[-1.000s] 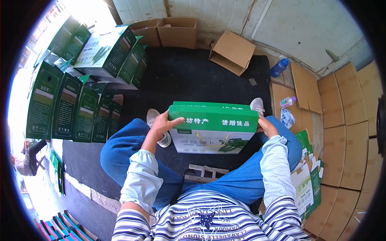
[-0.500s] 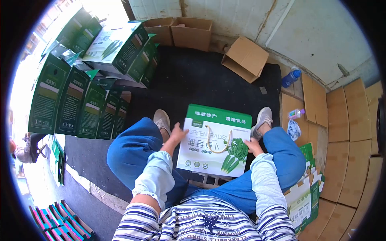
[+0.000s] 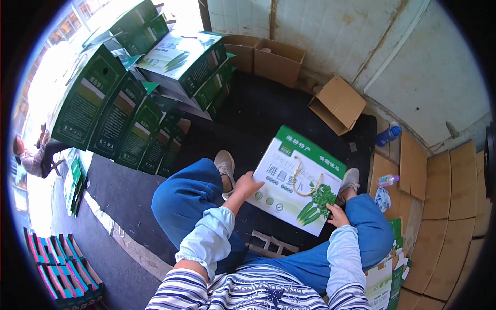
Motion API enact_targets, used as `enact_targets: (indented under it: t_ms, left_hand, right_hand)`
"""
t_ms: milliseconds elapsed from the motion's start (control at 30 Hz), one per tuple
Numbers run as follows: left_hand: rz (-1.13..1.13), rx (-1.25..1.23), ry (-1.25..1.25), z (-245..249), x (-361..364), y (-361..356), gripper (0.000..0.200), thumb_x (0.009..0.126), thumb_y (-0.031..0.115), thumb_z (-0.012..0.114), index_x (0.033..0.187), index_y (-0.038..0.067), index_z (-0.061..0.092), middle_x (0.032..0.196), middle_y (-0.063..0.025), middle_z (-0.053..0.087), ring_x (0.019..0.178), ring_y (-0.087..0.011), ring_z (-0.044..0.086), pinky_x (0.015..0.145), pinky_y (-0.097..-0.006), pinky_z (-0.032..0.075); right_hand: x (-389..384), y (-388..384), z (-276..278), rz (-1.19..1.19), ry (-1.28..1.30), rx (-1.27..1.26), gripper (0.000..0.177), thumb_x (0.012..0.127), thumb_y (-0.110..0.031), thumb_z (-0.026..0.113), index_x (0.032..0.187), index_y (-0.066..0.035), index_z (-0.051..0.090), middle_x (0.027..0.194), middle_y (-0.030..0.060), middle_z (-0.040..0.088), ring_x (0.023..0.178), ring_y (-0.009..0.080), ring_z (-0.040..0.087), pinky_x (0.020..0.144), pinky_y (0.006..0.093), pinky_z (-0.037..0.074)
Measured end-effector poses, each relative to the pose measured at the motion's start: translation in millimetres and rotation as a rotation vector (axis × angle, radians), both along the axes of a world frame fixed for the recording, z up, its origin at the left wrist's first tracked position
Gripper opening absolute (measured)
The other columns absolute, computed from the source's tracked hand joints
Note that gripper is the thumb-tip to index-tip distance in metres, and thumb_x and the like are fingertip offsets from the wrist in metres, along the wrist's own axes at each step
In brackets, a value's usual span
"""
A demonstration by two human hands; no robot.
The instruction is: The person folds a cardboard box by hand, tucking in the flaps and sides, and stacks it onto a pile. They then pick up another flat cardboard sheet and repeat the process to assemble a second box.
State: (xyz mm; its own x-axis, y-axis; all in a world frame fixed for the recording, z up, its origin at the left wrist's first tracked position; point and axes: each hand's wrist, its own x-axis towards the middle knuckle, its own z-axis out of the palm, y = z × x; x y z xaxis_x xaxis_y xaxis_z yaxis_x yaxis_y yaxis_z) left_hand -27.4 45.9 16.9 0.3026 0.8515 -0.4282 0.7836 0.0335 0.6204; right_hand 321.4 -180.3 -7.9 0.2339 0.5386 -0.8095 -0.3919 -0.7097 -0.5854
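Between my knees is a white and green radish gift box with a rope handle lying over its printed front. It sits at a slant, its green top edge turned away from me. My left hand grips the box's left edge, with the fingers partly hidden behind it. At the lower right side, my right hand holds the edge, thumb on the front. Below the box, a small slatted stool shows between my legs.
Printed green cartons are stacked at the upper left. An open brown box lies on the black mat. At right are a blue bottle, flattened cardboard and stacked brown cartons. Another person sits far left.
The gift box has turned clockwise and moved away from the stool, uncovering more of it. Both hands have gone with it. My view has shifted too, so the surroundings appear tilted.
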Motion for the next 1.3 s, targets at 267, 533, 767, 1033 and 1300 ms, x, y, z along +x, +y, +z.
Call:
enact_targets:
  t_ms: [267,533,767,1033,1300]
  left_hand:
    - [0.063,0.833,-0.044,201.5,13.6,56.2,0.061,0.071,0.017,0.073,0.124,0.001,0.049,0.116,-0.0209,0.058,0.104,-0.0384,0.055,0.088,-0.0434,0.046]
    - [0.067,1.176,0.257,350.0,-104.1,265.6,0.059,0.081,0.032,0.066,0.131,0.005,0.047,0.129,-0.019,0.052,0.118,-0.0342,0.051,0.093,-0.0433,0.045]
    - [-0.052,0.948,0.511,284.8,-62.8,244.8,0.105,0.066,0.08,0.057,0.139,0.006,0.042,0.146,-0.0245,0.031,0.14,-0.037,0.022,0.111,-0.0564,0.016]
    - [-0.152,1.021,0.336,267.1,-24.0,248.0,0.096,0.07,0.07,0.059,0.136,0.002,0.044,0.142,-0.0312,0.034,0.137,-0.0427,0.026,0.111,-0.0578,0.014]
    - [-0.308,1.021,0.282,283.0,-39.2,286.7,0.095,0.067,0.073,0.059,0.131,0.004,0.05,0.143,-0.0261,0.036,0.138,-0.0394,0.027,0.112,-0.0523,0.016]
  right_hand:
    - [-36.2,114.7,71.9,-0.17,0.083,0.539,0.045,0.096,-0.024,0.053,0.138,-0.019,0.04,0.127,-0.0001,0.053,0.113,0.0179,0.053,0.09,0.0433,0.046]
    - [-150.3,340.0,221.2,0.011,-0.02,0.859,0.051,0.092,-0.019,0.056,0.139,-0.014,0.036,0.126,0.0051,0.053,0.111,0.018,0.054,0.09,0.0448,0.046]
    - [-249.8,457.2,235.4,0.133,-0.5,0.9,0.067,0.086,-0.021,0.059,0.142,0.001,0.031,0.129,0.0174,0.052,0.117,0.0251,0.052,0.098,0.0314,0.04]
    - [-240.2,428.9,234.8,0.146,-0.031,0.973,0.07,0.089,-0.017,0.053,0.148,-0.007,0.019,0.126,0.0087,0.051,0.105,0.0157,0.053,0.086,0.0334,0.044]
    - [-252.4,424.3,248.9,0.004,0.049,1.103,0.066,0.089,-0.015,0.05,0.148,-0.002,0.022,0.128,0.0082,0.049,0.108,0.0153,0.05,0.093,0.0281,0.039]
